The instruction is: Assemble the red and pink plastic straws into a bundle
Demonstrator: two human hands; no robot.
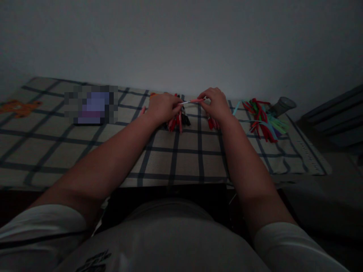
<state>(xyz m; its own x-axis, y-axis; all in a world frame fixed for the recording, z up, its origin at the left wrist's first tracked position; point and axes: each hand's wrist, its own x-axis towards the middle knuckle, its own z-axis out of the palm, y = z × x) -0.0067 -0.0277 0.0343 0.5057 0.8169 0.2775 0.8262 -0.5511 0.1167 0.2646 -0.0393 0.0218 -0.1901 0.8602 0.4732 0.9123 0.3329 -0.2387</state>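
A slim pink-and-white pen [190,101] is stretched level between my two hands, above the checked cloth. My left hand [163,107] pinches its white end with thumb and fingers. At the pink end, the fingertips of my right hand [215,104] are closed on it. Beneath my left hand lies a bunch of red and black pens [177,122], partly covered by the hand. Under my right hand a smaller group of red and pink pens [211,122] shows, mostly hidden. The dim light blurs the fine detail.
A checked cloth [159,162] covers the table against a plain wall. To the right are red, green and blue strips [262,121] and a tipped clear cup [283,105]. On the left lie a pixelated device [95,107] and an orange object [19,108].
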